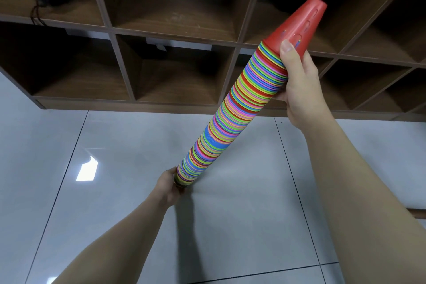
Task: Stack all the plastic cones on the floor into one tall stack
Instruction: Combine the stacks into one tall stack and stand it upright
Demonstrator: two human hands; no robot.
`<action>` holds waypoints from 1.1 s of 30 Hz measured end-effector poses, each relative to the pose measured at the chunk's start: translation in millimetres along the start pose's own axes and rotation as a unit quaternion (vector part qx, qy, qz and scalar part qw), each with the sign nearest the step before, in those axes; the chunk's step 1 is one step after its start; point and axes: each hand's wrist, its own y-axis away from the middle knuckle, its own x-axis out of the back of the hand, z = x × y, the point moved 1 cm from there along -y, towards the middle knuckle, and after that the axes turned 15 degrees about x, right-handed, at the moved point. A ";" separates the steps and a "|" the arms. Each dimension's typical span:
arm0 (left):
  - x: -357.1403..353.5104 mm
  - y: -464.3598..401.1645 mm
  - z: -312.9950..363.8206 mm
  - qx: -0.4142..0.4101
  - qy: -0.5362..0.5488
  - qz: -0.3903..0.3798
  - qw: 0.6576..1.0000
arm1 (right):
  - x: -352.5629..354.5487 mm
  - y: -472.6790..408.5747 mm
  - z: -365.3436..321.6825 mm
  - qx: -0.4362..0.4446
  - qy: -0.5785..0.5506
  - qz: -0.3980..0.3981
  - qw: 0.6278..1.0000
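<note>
item: tall stack of plastic cones [232, 113], tilted above the floor [115, 191], left hand [168, 188] gripping base, right hand [297, 80] clasping top; step: near finished; next: stand upright.

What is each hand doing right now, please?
Left hand: grips the bottom end of the cone stack.
Right hand: grips the stack near its top, thumb on the red cone.

No text, label, brand, number or sign can be read anywhere on what the view shows.
</note>
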 end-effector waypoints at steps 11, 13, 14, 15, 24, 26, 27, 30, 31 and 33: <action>-15.8 47.3 17.0 -0.086 -0.094 -0.033 0.991 | 27.3 -10.9 -29.8 0.013 -0.025 0.062 0.998; -17.3 63.5 27.1 -0.115 -0.107 -0.032 0.987 | 33.1 -10.4 -39.3 0.016 -0.035 0.076 0.996; -16.8 70.9 33.9 -0.131 -0.109 -0.030 0.985 | 36.3 -9.7 -44.5 0.018 -0.040 0.086 0.995; -17.9 81.6 40.2 -0.147 -0.106 -0.034 0.983 | 39.9 -9.1 -49.8 0.021 -0.045 0.096 0.994; -28.6 197.1 101.6 -0.299 -0.150 -0.065 0.940 | 75.4 5.7 -123.7 0.056 -0.136 0.190 0.971; -34.4 230.3 111.0 -0.337 -0.163 -0.073 0.924 | 81.7 9.0 -136.7 0.071 -0.167 0.209 0.961; -36.8 247.4 116.3 -0.355 -0.172 -0.076 0.916 | 83.6 9.8 -142.1 0.077 -0.180 0.214 0.957; -41.1 300.6 134.5 -0.402 -0.206 -0.071 0.889 | 83.5 12.5 -160.7 0.092 -0.197 0.212 0.953; -42.4 318.2 140.7 -0.416 -0.205 -0.066 0.883 | 82.1 13.8 -168.3 0.095 -0.198 0.211 0.953; -45.2 350.8 153.0 -0.441 -0.209 -0.054 0.871 | 79.4 14.9 -184.6 0.099 -0.197 0.212 0.952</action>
